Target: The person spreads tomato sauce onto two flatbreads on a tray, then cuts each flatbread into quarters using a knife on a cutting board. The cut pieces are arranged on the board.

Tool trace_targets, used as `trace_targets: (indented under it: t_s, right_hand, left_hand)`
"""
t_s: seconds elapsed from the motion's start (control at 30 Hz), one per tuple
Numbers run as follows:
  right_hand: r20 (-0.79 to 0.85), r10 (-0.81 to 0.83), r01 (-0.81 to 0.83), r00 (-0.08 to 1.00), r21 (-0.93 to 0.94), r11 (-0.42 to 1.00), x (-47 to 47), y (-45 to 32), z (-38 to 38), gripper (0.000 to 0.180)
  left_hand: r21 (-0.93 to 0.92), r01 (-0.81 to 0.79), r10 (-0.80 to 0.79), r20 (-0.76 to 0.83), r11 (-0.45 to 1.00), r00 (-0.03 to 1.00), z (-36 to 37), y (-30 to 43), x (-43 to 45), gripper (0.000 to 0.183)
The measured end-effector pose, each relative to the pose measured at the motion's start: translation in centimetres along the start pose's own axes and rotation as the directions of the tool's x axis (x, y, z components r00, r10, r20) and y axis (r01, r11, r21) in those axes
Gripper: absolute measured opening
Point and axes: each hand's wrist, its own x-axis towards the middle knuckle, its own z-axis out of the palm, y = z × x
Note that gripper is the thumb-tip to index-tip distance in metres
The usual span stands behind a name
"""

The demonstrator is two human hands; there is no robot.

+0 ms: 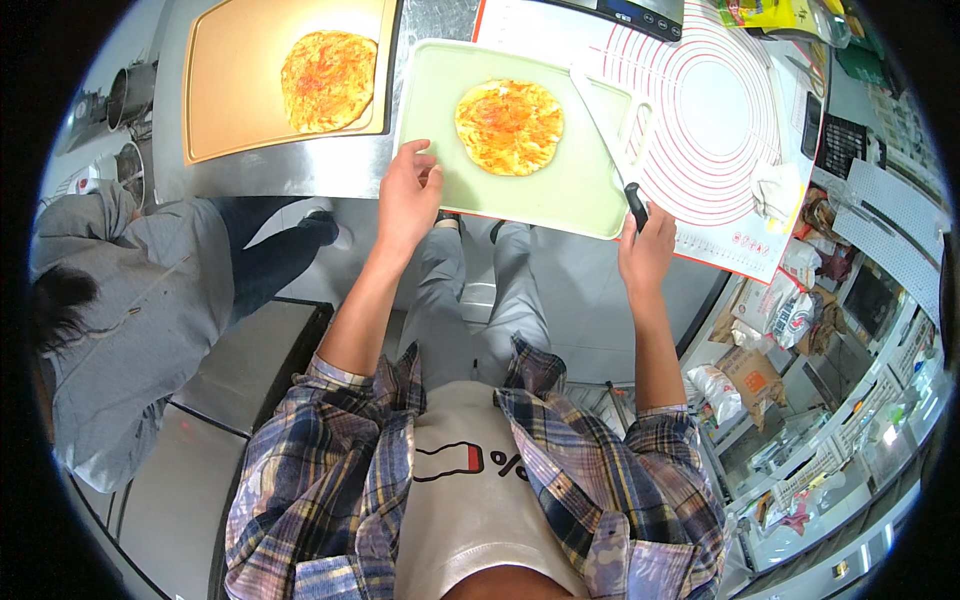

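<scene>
A light green cutting board [439,97] lies before me, with a round flatbread [510,129] on it that has browned, orange-red patches. At the board's left edge is my left hand [411,187], its fingers loosely curled and apart with nothing held. A knife [600,120] with a long pale blade and a black handle slants across the board's right side. My right hand [651,244] has the end of that handle between thumb and fingers, by the board's lower right corner. The blade rests over the board, apart from the flatbread.
A second flatbread [328,81] lies on a tan board [232,82] at the left. Under the green board's right part is a white mat [712,187] with red rings. A digital scale [637,16], scissors [808,73] and a cloth [776,189] are there too. Another person [142,285] is at left.
</scene>
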Motion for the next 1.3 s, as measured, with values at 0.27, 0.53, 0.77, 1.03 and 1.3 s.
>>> trace_targets:
  t_s: [0.27,0.53,0.77,1.03,1.3]
  right_hand:
    - [0.278,0.122,-0.176,0.953,0.179,0.968,-0.7,-2.4,-0.8,0.035]
    - [0.42,0.023,-0.201,0.907,0.384,0.901,-3.6,-11.0,-1.1,0.024]
    - [0.398,-0.014,-0.131,0.917,0.334,0.933,-4.2,-11.9,0.3,0.026]
    - [0.367,-0.036,-0.112,0.93,0.375,0.92,-4.1,-11.8,-0.1,0.023]
    - [0.5,-0.003,-0.132,0.866,0.236,0.963,-2.7,-11.8,0.8,0.025]
  left_hand:
    - [-0.018,-0.068,0.065,-0.11,0.998,0.992,0.4,3.4,2.0,0.049]
    - [0.144,-0.238,0.244,-0.019,0.96,0.97,0.2,4.0,5.8,0.058]
    - [0.204,-0.326,0.292,0.179,0.923,0.939,0.6,4.0,6.9,0.073]
    - [0.212,-0.413,0.363,0.238,0.886,0.901,0.3,3.3,7.6,0.078]
    - [0.199,-0.354,0.3,0.258,0.914,0.918,-0.5,2.9,9.3,0.062]
